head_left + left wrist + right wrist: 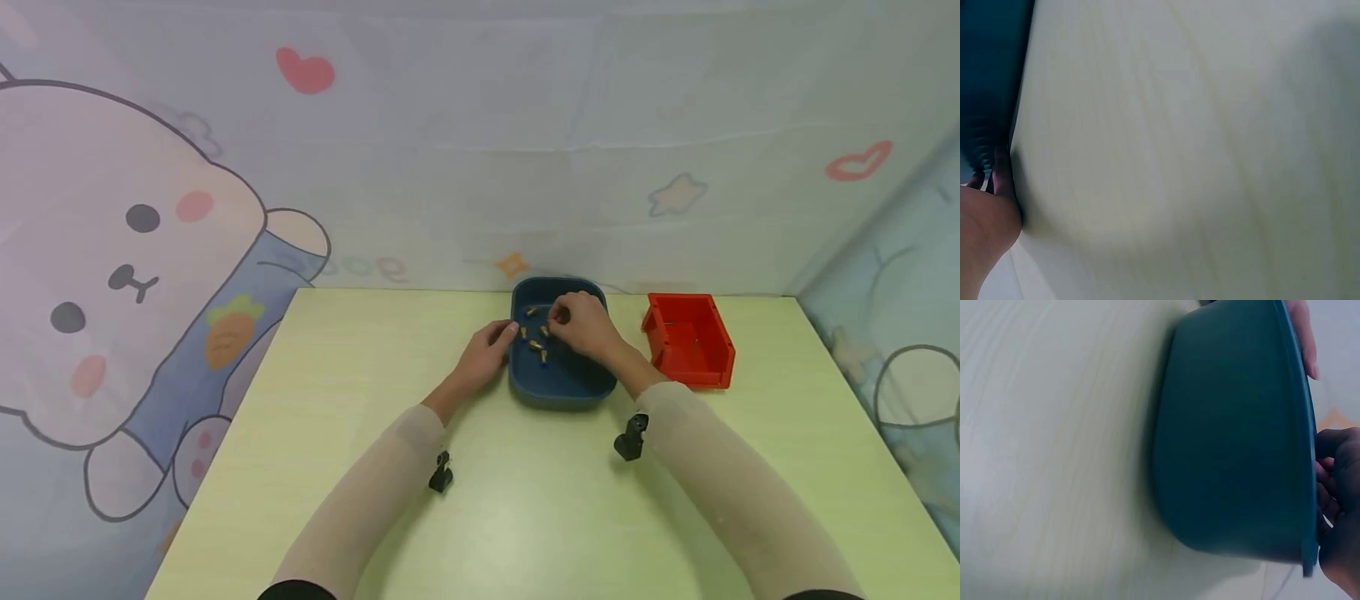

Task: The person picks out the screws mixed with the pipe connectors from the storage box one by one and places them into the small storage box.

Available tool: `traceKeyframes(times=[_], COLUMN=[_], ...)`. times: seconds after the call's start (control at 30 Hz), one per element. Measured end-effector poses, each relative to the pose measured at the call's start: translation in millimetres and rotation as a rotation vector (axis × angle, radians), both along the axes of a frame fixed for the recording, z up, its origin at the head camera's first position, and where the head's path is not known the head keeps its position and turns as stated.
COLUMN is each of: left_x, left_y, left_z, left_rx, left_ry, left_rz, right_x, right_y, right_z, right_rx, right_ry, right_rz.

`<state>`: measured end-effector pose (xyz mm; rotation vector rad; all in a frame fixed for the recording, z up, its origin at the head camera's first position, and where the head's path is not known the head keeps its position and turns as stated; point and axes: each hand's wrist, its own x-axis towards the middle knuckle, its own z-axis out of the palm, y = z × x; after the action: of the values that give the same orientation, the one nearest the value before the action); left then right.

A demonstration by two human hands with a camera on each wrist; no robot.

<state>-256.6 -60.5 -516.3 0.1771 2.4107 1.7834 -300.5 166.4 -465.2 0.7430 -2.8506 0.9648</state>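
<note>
A dark blue tub [564, 398] stands near the table's back edge. In it lie several small brass-coloured pieces [535, 344], perhaps screws or fittings; their exact kind is too small to tell. My left hand [483, 358] holds the tub's left side, thumb at the rim and fingers along the outer wall. Over the tub's inside is my right hand [588, 325], its fingers bent and the fingertips down near the brass pieces. Whether a piece is between those fingertips is hidden. The right wrist view shows the tub's outer wall [1229, 437], with the right hand [1341, 481] beyond its rim.
To the right of the tub stands a red open-fronted bin [690, 337], with a few tiny items inside that are hard to make out. A printed cloth [480, 167] hangs behind the pale wooden table [540, 517].
</note>
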Motion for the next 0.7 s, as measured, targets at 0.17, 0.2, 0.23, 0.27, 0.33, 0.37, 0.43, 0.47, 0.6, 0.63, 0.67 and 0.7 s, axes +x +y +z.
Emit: traceKeyframes(times=[0.17,0.2,0.23,0.27,0.33,0.37,0.43,0.47,0.6,0.63,0.67,0.7], left_x=[0.5,0.0,-0.5,-0.8,-1.3,-1.3,-0.7,-0.4,-0.2,-0.5,-0.7,-0.7], left_y=[-2.7,-2.7,-2.5,-2.2,-1.8,-1.5,-1.2,-1.2,-1.6,-1.5,-1.5,-1.6], left_z=[1.6,1.4,1.1,0.9,0.4,0.3,0.4,0.4,0.5,0.3,0.1,0.2], left_rx=[0.006,0.003,-0.001,-0.003,-0.015,-0.018,-0.023,-0.024,-0.028,-0.03,-0.028,-0.028], left_ry=[-0.006,-0.005,-0.004,-0.002,0.002,0.002,0.006,0.007,0.011,0.011,0.011,0.012], left_rz=[-0.003,-0.005,-0.007,-0.007,-0.008,-0.008,-0.009,-0.009,-0.008,-0.01,-0.011,-0.011], right_x=[2.5,3.2,4.3,5.5,8.6,10.5,14.0,15.7,19.6,20.3,21.0,21.6], right_y=[4.5,6.4,8.3,10.4,14.8,17.0,21.4,23.1,28.8,30.3,31.6,32.9], right_z=[3.7,3.4,3.5,3.2,3.2,4.0,5.7,7.1,12.4,13.1,14.0,14.7], right_rx=[-0.042,-0.05,-0.059,-0.066,-0.084,-0.092,-0.108,-0.116,-0.13,-0.13,-0.131,-0.13], right_ry=[-0.029,-0.033,-0.039,-0.04,-0.047,-0.054,-0.061,-0.065,-0.082,-0.088,-0.094,-0.101], right_rz=[0.012,0.007,-0.001,-0.007,-0.014,-0.018,-0.024,-0.026,-0.037,-0.041,-0.043,-0.045])
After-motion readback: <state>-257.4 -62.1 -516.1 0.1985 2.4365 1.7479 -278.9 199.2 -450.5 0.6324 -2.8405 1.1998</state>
